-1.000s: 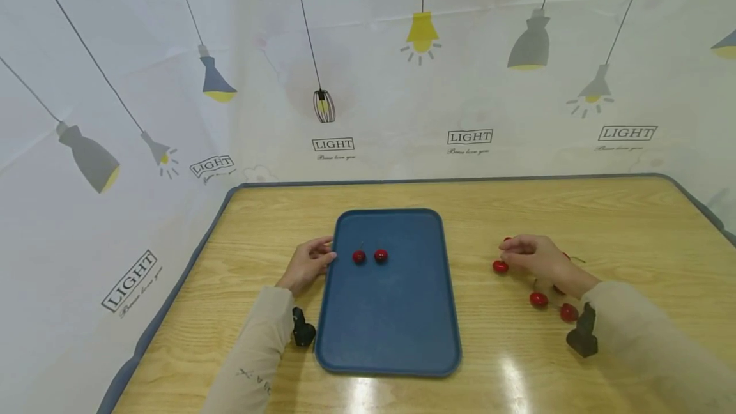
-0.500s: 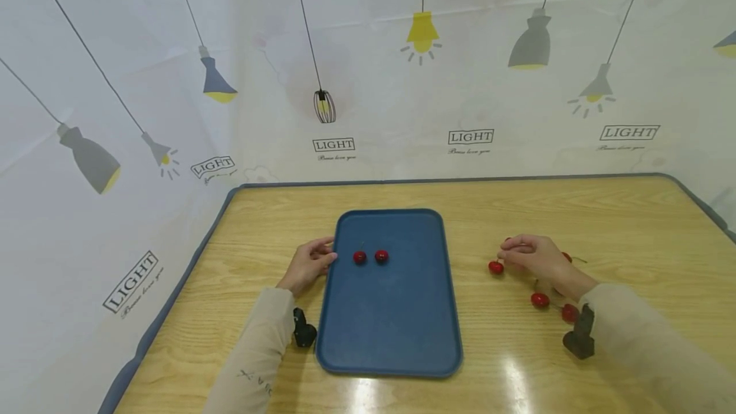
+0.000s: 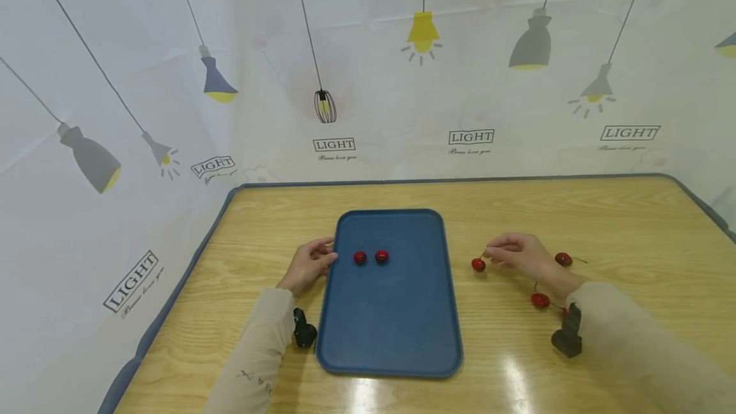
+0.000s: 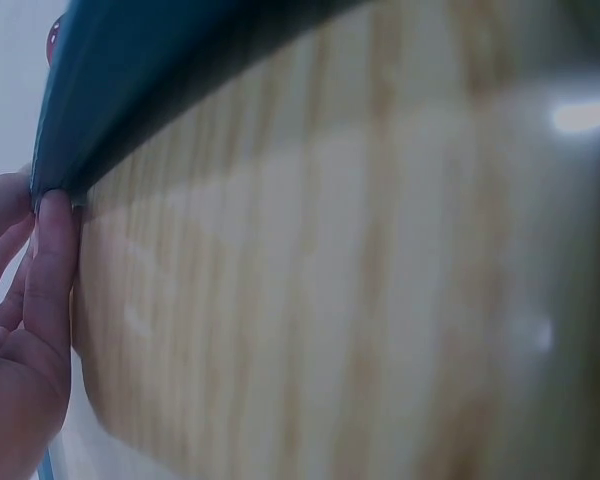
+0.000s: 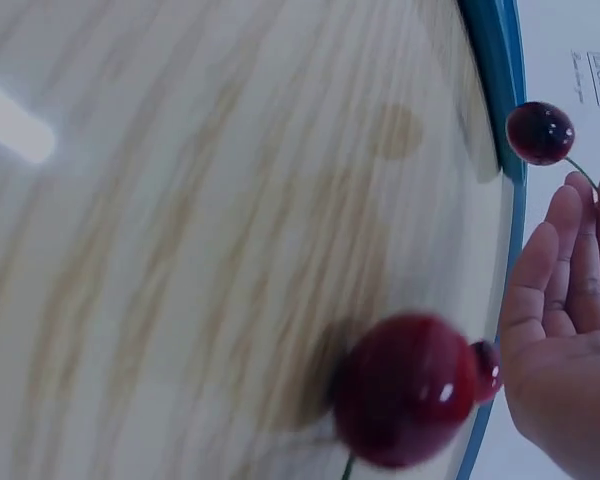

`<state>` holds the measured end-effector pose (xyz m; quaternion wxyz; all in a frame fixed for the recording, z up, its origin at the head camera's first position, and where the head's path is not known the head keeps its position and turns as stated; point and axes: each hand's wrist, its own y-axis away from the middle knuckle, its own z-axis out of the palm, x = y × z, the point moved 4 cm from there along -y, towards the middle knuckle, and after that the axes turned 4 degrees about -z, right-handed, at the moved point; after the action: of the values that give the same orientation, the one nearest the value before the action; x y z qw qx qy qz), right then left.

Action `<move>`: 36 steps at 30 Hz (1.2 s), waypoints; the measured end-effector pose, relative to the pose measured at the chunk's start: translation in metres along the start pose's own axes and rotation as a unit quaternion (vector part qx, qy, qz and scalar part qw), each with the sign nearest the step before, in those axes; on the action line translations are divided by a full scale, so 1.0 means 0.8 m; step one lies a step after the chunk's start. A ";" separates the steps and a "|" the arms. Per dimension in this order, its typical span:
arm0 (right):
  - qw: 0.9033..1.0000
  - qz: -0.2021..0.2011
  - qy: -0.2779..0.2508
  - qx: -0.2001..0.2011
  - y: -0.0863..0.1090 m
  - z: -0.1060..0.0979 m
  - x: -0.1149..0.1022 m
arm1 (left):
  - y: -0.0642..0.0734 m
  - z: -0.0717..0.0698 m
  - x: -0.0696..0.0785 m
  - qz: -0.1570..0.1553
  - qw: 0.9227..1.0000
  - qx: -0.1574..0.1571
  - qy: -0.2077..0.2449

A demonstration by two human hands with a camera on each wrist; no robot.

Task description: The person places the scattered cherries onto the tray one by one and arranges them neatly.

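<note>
My right hand [image 3: 520, 257] pinches a red cherry [image 3: 478, 265] by its thin stem, right of the blue tray [image 3: 391, 312]. In the right wrist view this cherry [image 5: 540, 133] hangs off the fingertips, apart from the table. My left hand [image 3: 307, 267] grips the tray's left rim; in the left wrist view the thumb and fingers [image 4: 50, 270] pinch that edge. Two cherries lie on the tray, one on the left [image 3: 360, 257] and one on the right [image 3: 382, 257].
On the wooden table [image 3: 276, 209], one loose cherry [image 3: 563, 259] lies beyond my right wrist. Another cherry [image 3: 540, 300] lies nearer, beside one mostly hidden behind the black wrist camera [image 3: 568, 331]. A printed white curtain [image 3: 379, 82] surrounds the table.
My right hand has lifted the cherry by its stem and moved left toward the tray, uncovering a cherry behind the wrist. The left hand and tray have stayed put.
</note>
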<state>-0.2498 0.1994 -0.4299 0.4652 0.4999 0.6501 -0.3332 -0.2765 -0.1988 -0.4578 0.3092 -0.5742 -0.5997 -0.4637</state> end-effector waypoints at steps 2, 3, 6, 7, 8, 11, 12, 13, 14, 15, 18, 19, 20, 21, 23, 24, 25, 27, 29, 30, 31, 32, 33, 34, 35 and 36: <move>1.000 -0.003 0.001 -0.001 -0.002 0.005 -0.004 | 0.000 0.000 0.000 0.000 1.000 0.001 0.001; 1.000 -0.003 0.001 -0.004 -0.003 0.008 -0.007 | 0.000 0.000 0.000 0.000 1.000 0.002 0.001; 1.000 -0.008 0.008 -0.014 -0.006 0.015 -0.014 | 0.001 0.000 0.001 -0.001 1.000 0.001 0.001; 1.000 -0.012 0.012 -0.017 -0.007 0.018 -0.017 | 0.001 0.000 0.001 -0.002 1.000 0.001 0.002; 1.000 -0.015 0.016 -0.019 -0.009 0.020 -0.018 | 0.001 0.000 0.001 -0.003 1.000 0.002 0.003; 0.999 -0.028 0.030 -0.023 -0.014 0.026 -0.021 | 0.001 -0.001 0.003 0.001 1.000 0.002 0.002; 0.999 -0.032 0.035 -0.023 -0.016 0.028 -0.021 | 0.000 -0.001 0.003 0.000 1.000 0.003 0.003; 0.998 -0.035 0.041 -0.021 -0.017 0.030 -0.022 | 0.000 -0.001 0.003 0.000 1.000 0.003 0.003; 0.998 -0.040 0.047 -0.022 -0.019 0.032 -0.023 | 0.000 -0.001 0.003 0.000 1.000 0.003 0.003; 0.997 -0.045 0.051 -0.023 -0.020 0.034 -0.024 | 0.000 -0.001 0.003 0.001 1.000 0.003 0.003; 0.997 -0.056 0.057 -0.023 -0.024 0.041 -0.028 | 0.001 -0.001 0.002 -0.002 1.000 0.003 0.003; 0.996 -0.059 0.059 -0.023 -0.026 0.044 -0.029 | 0.001 -0.001 0.002 -0.001 1.000 0.002 0.003; 0.996 -0.062 0.059 -0.024 -0.027 0.046 -0.030 | 0.001 -0.001 0.001 -0.001 1.000 0.002 0.003; 0.996 -0.064 0.060 -0.024 -0.029 0.048 -0.032 | 0.001 -0.001 0.001 0.000 1.000 0.002 0.003; 0.995 -0.069 0.067 -0.025 -0.033 0.052 -0.034 | 0.000 -0.001 0.000 0.001 1.000 0.001 0.003; 0.995 -0.070 0.072 -0.027 -0.036 0.055 -0.034 | 0.000 -0.001 0.000 0.002 1.000 0.001 0.002; 0.994 -0.073 0.078 -0.027 -0.038 0.057 -0.035 | 0.000 -0.001 0.000 0.000 1.000 0.002 0.003; 0.993 -0.078 0.088 -0.030 -0.043 0.061 -0.037 | 0.000 -0.001 0.000 0.001 1.000 0.003 0.002; 0.992 -0.082 0.094 -0.033 -0.047 0.064 -0.039 | 0.001 -0.001 0.000 0.001 1.000 0.004 0.001; 0.991 -0.084 0.099 -0.033 -0.049 0.066 -0.040 | 0.001 -0.001 0.000 0.002 1.000 0.004 -0.001; 0.990 -0.085 0.103 -0.034 -0.051 0.068 -0.042 | 0.001 -0.001 0.000 0.002 1.000 0.005 -0.001; 0.989 -0.088 0.110 -0.034 -0.053 0.070 -0.044 | 0.001 -0.001 0.000 0.002 1.000 0.005 -0.002; 0.989 -0.090 0.116 -0.034 -0.055 0.072 -0.045 | 0.001 -0.001 0.000 0.002 1.000 0.005 -0.003; 0.988 -0.091 0.121 -0.034 -0.057 0.074 -0.047 | 0.001 -0.001 0.000 0.001 1.000 0.005 -0.002; 0.987 -0.093 0.127 -0.033 -0.059 0.076 -0.048 | 0.001 -0.001 0.001 0.001 1.000 0.004 -0.002; 0.986 -0.096 0.131 -0.033 -0.060 0.078 -0.050 | 0.001 -0.001 0.001 0.000 1.000 0.004 -0.002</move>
<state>-0.2764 0.1167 -0.4153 0.3582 0.4588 0.7611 -0.2863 -0.2757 -0.1994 -0.4563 0.3104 -0.5742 -0.6016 -0.4604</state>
